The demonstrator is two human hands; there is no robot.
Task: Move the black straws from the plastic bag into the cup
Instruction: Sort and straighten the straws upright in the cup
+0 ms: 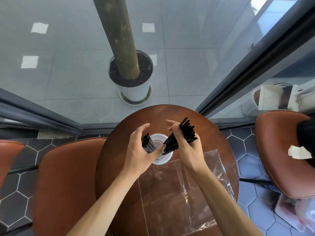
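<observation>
I see the right hand [183, 143] clamped around a bundle of black straws [180, 134], tilted so the lower ends dip into the clear cup [161, 150] on the round wooden bench [213, 133]. Upper ends fan out up-right, so the bundle isn't seated yet. Left hand [139, 150] curls loosely around a second clump of straws [148, 143] already standing in the cup at its left side; I read that as corralling them to keep space free and the cup steady. The plastic bag [179, 193] lies flat on the bench just toward me of the cup and looks empty. My guess: last load, nearly done.
</observation>
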